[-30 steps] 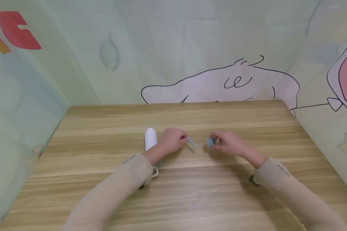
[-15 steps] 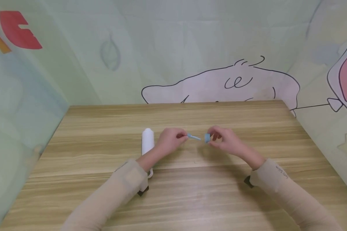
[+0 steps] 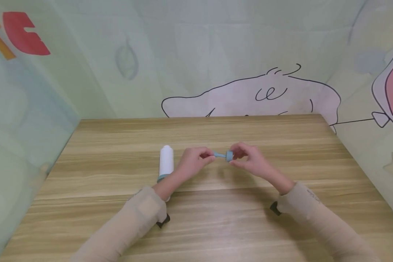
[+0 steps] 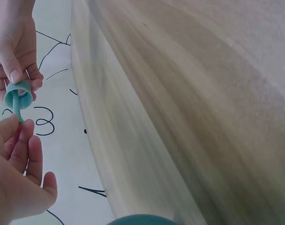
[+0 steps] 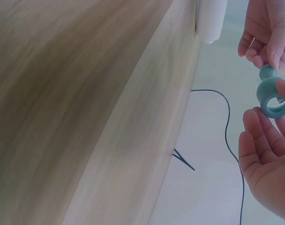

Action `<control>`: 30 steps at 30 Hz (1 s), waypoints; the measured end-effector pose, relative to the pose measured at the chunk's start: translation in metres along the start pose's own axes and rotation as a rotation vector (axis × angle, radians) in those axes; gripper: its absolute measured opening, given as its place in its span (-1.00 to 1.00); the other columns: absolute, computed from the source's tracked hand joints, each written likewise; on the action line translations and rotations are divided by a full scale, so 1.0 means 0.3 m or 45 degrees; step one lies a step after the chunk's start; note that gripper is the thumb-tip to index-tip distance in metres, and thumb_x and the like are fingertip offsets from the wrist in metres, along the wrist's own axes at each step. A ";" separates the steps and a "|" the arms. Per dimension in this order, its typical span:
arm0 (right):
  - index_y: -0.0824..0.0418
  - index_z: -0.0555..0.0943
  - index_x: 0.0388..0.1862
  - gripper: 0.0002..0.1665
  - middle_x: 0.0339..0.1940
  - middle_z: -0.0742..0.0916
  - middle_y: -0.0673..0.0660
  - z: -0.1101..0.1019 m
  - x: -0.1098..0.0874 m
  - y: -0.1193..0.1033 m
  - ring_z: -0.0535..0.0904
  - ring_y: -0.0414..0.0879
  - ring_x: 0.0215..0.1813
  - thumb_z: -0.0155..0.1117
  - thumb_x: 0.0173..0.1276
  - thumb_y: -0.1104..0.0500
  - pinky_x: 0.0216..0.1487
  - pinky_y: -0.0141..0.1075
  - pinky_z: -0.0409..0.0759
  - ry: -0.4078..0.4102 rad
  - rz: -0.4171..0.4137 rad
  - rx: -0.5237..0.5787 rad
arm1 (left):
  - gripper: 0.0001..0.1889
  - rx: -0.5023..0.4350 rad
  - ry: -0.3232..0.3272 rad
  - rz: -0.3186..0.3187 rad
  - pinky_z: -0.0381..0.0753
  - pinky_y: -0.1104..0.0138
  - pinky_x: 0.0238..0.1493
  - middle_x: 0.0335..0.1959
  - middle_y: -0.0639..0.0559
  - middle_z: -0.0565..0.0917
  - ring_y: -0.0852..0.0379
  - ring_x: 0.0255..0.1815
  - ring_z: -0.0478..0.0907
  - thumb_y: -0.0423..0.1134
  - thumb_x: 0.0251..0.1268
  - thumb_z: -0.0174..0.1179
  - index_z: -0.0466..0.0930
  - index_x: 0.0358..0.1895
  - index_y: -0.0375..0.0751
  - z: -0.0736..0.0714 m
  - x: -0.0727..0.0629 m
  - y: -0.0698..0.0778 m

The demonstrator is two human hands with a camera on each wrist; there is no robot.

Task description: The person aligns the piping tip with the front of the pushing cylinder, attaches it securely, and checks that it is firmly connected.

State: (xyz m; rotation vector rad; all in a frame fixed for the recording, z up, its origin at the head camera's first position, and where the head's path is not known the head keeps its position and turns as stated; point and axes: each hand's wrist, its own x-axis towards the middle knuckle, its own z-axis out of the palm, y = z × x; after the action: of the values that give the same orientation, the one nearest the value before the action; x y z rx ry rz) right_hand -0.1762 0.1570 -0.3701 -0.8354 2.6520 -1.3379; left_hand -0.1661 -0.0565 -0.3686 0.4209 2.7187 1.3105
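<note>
My left hand (image 3: 194,160) pinches a slim teal stick (image 3: 219,155) between thumb and fingertips. In the right wrist view a rounded teal knob (image 5: 267,72) shows at the left fingertips. My right hand (image 3: 253,161) holds a teal screw ring (image 3: 229,156) by its rim, its inside threads visible in the left wrist view. The stick's end reaches into the opening of the ring (image 4: 19,96). Both pieces are held above the table. Beside my left forearm is a white bottle (image 3: 166,160) with a teal band, its near part hidden by the arm.
The wood-grain table (image 3: 222,218) runs back to a printed cloth backdrop (image 3: 196,58). A teal curved edge (image 4: 145,220) shows at the bottom of the left wrist view. Dark pieces (image 3: 163,220) sit at both cuffs.
My hands have come closer together. The stick has swung from slanting down to nearly level, and its end now meets the ring. The ring has turned and moved left.
</note>
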 end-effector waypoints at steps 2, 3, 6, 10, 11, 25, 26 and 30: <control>0.26 0.50 -0.19 -0.69 -0.31 0.66 0.13 0.005 0.002 -0.004 0.57 -0.07 -0.27 0.31 0.07 0.25 -0.17 -0.20 0.56 -0.006 0.002 0.021 | -0.88 -0.014 0.005 -0.001 0.49 0.43 -0.34 -0.41 0.14 0.65 0.24 -0.35 0.50 -0.15 0.12 0.17 0.62 -0.35 -0.08 0.001 -0.003 0.001; 0.26 0.50 -0.19 -0.69 -0.30 0.66 0.12 0.007 0.002 -0.007 0.57 -0.07 -0.26 0.31 0.07 0.24 -0.17 -0.19 0.55 -0.009 0.009 0.029 | -0.88 -0.021 0.006 -0.001 0.49 0.43 -0.35 -0.41 0.14 0.65 0.24 -0.35 0.50 -0.15 0.11 0.17 0.62 -0.35 -0.07 0.002 -0.004 0.000; 0.26 0.50 -0.18 -0.68 -0.29 0.65 0.12 0.013 0.003 -0.017 0.56 -0.08 -0.26 0.31 0.05 0.25 -0.16 -0.18 0.55 -0.018 0.022 0.048 | -0.89 -0.040 0.003 0.019 0.50 0.43 -0.34 -0.41 0.13 0.65 0.23 -0.34 0.50 -0.17 0.10 0.18 0.63 -0.36 -0.08 0.005 -0.008 -0.001; 0.26 0.50 -0.18 -0.67 -0.27 0.65 0.11 0.022 0.002 -0.026 0.56 -0.12 -0.26 0.32 0.05 0.26 -0.15 -0.21 0.55 -0.028 0.008 0.078 | -0.88 -0.060 -0.027 0.053 0.51 0.42 -0.32 -0.40 0.13 0.65 0.23 -0.33 0.50 -0.16 0.10 0.18 0.63 -0.35 -0.09 0.008 -0.013 0.001; 0.26 0.50 -0.18 -0.68 -0.27 0.66 0.12 0.024 0.002 -0.027 0.56 -0.13 -0.26 0.31 0.05 0.27 -0.16 -0.23 0.55 -0.031 -0.002 0.087 | -0.88 -0.067 -0.036 0.059 0.51 0.42 -0.31 -0.40 0.13 0.64 0.23 -0.33 0.50 -0.16 0.10 0.18 0.63 -0.34 -0.09 0.009 -0.015 0.002; 0.29 0.50 -0.17 -0.68 -0.27 0.66 0.14 0.041 0.002 -0.042 0.56 -0.11 -0.25 0.30 0.05 0.29 -0.15 -0.23 0.54 -0.063 -0.007 0.143 | -0.83 -0.133 -0.107 0.137 0.53 0.43 -0.24 -0.33 0.12 0.67 0.27 -0.30 0.51 -0.15 0.12 0.15 0.65 -0.27 -0.10 0.019 -0.039 0.008; 0.29 0.50 -0.17 -0.68 -0.27 0.66 0.14 0.041 0.001 -0.041 0.56 -0.11 -0.25 0.30 0.05 0.29 -0.15 -0.24 0.54 -0.065 -0.001 0.151 | -0.83 -0.138 -0.107 0.140 0.53 0.42 -0.23 -0.34 0.12 0.67 0.27 -0.30 0.51 -0.15 0.12 0.15 0.65 -0.28 -0.10 0.019 -0.040 0.008; 0.30 0.51 -0.17 -0.68 -0.28 0.65 0.15 0.044 -0.001 -0.042 0.56 -0.13 -0.25 0.31 0.05 0.28 -0.16 -0.28 0.54 -0.071 -0.003 0.175 | -0.84 -0.158 -0.114 0.166 0.53 0.41 -0.20 -0.34 0.10 0.67 0.27 -0.32 0.51 -0.18 0.12 0.15 0.66 -0.28 -0.12 0.016 -0.043 0.008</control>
State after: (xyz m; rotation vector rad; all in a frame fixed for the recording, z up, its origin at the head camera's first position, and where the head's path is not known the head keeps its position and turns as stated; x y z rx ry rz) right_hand -0.1668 0.1416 -0.3688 -0.8460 2.4849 -1.4555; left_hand -0.1523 -0.0552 -0.3703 0.6380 2.5584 1.4454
